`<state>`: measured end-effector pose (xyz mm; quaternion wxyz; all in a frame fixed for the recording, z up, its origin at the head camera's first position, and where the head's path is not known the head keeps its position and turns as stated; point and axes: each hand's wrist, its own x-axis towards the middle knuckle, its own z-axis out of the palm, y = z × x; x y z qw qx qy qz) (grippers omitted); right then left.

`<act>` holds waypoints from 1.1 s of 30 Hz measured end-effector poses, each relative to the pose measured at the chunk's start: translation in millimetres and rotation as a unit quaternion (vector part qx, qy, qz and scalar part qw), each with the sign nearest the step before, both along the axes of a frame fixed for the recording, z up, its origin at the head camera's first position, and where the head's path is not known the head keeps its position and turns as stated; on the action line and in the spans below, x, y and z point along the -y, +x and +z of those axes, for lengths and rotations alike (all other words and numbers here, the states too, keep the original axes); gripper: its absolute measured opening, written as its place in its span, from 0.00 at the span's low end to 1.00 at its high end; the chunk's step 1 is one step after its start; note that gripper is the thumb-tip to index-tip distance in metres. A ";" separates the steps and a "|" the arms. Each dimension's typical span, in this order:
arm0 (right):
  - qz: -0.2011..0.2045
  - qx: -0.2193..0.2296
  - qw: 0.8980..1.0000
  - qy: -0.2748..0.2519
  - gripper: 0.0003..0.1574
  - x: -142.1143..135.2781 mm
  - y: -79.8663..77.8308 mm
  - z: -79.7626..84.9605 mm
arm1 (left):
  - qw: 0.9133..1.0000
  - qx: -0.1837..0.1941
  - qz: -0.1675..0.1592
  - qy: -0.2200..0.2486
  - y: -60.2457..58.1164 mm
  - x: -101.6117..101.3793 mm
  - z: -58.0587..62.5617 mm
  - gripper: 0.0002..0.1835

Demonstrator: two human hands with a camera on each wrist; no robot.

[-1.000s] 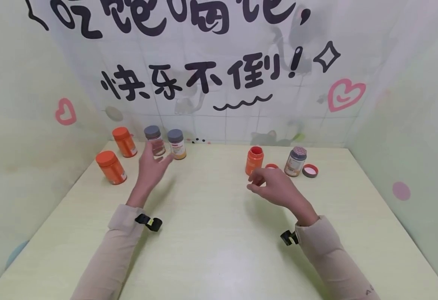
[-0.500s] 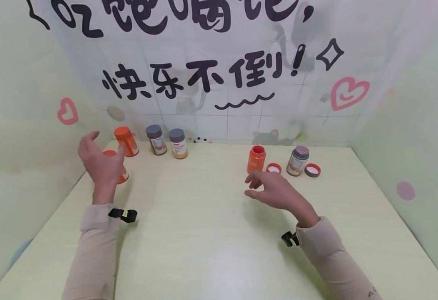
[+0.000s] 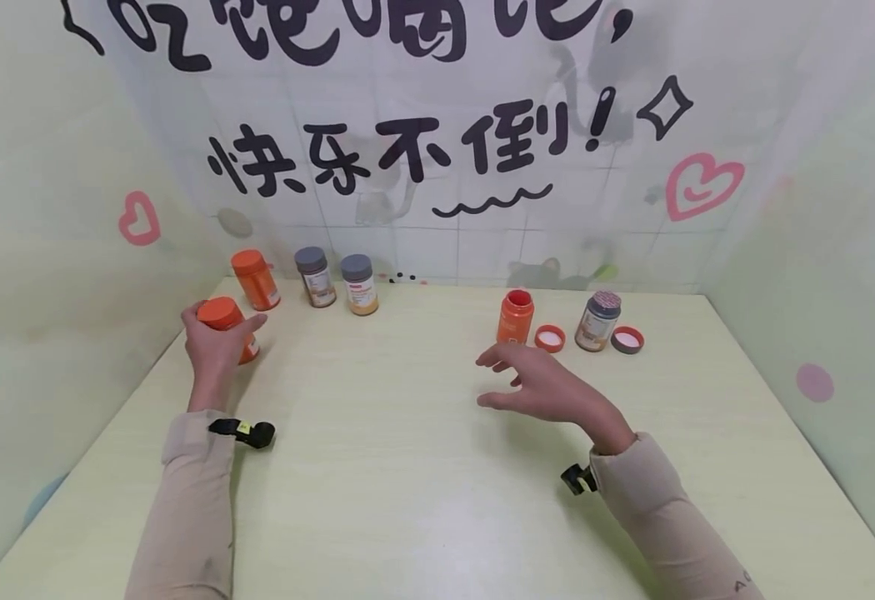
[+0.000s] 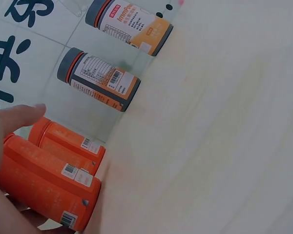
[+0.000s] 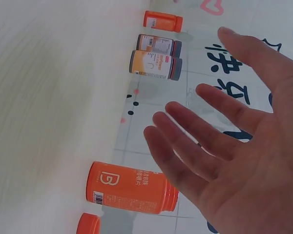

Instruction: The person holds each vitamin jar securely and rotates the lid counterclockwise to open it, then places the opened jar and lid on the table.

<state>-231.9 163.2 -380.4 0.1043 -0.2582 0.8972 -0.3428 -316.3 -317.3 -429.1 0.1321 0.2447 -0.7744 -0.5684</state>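
My left hand [image 3: 214, 346] is around the nearer orange bottle [image 3: 222, 312] at the left. In the left wrist view, the fingers [image 4: 34, 218] pass behind this bottle while the thumb [image 4: 22, 117] sticks out straight, apart from it. A second capped orange bottle [image 3: 256, 280] stands just behind. My right hand [image 3: 550, 385] hovers over the table with fingers spread and nothing held. Closest to it is an uncapped orange bottle [image 3: 516, 317], whose base the hand partly hides in the head view. A loose orange cap [image 3: 550, 337] lies beside that bottle.
Two grey-capped bottles, one [image 3: 315, 277] and another [image 3: 360, 285], stand at the back left. On the right are an uncapped grey bottle [image 3: 598, 322] with a sealed mouth and its loose cap [image 3: 627, 339]. A printed backdrop [image 3: 407, 200] closes off the rear.
My left hand has swung left from near the grey-capped bottles and come down around the nearer orange bottle. The right hand's thumb and fingers have spread apart. The bottles have stayed in place.
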 end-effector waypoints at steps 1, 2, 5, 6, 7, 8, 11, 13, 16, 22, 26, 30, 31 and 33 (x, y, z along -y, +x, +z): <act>0.002 0.000 1.000 -0.004 0.33 0.2 0.4 0.2 | 1.000 0.004 -0.001 0.007 -0.8 1.3 -1.8 0.56; 0.005 -0.002 1.000 -0.008 0.33 0.4 0.5 0.3 | 1.000 0.009 -0.001 0.012 -1.3 2.4 -3.6 0.55; 0.010 -0.005 1.000 -0.014 0.32 0.7 0.3 0.4 | 1.000 0.024 0.002 0.014 -2.9 6.5 -9.3 0.53; 0.010 -0.004 1.000 -0.015 0.32 0.9 0.1 0.2 | 1.000 0.030 0.002 0.010 -3.4 7.7 -11.0 0.52; 0.010 -0.004 1.000 -0.016 0.32 0.8 0.0 0.3 | 0.999 0.033 0.002 0.007 -3.6 8.3 -12.3 0.50; 0.011 -0.006 1.000 -0.015 0.32 0.3 -0.2 -0.1 | 0.999 0.037 0.001 0.001 -3.9 8.5 -13.2 0.49; 0.010 -0.003 1.000 -0.016 0.31 -0.6 -1.0 -0.7 | 0.999 0.042 -0.001 -0.016 -5.1 7.1 -15.3 0.45; 0.011 -0.002 1.000 -0.016 0.31 -1.1 -1.2 -0.6 | 0.999 0.042 -0.005 -0.022 -5.6 4.7 -15.5 0.44; 0.005 0.006 1.000 -0.016 0.30 -1.2 -1.1 0.6 | 0.999 0.039 -0.011 -0.032 -7.5 -0.8 -16.0 0.43; -0.005 0.014 1.000 -0.011 0.29 -2.6 -2.1 0.5 | 0.996 0.024 -0.053 -0.065 -9.1 -11.6 -14.8 0.43; -0.003 0.010 1.000 -0.007 0.29 -3.7 -3.4 -1.0 | 0.989 0.016 -0.107 -0.102 -7.9 -17.5 -11.4 0.42; -0.005 0.010 1.000 -0.008 0.28 -3.8 -2.6 0.7 | 0.975 0.017 -0.168 -0.142 -8.2 -27.8 -6.2 0.40; -0.005 0.009 1.000 -0.008 0.28 -4.0 -2.6 0.9 | 0.972 0.019 -0.180 -0.147 -8.8 -30.7 -5.1 0.40; -0.005 0.009 1.000 -0.009 0.28 -4.1 -2.6 1.3 | 0.967 0.025 -0.203 -0.151 -9.5 -37.9 -2.3 0.40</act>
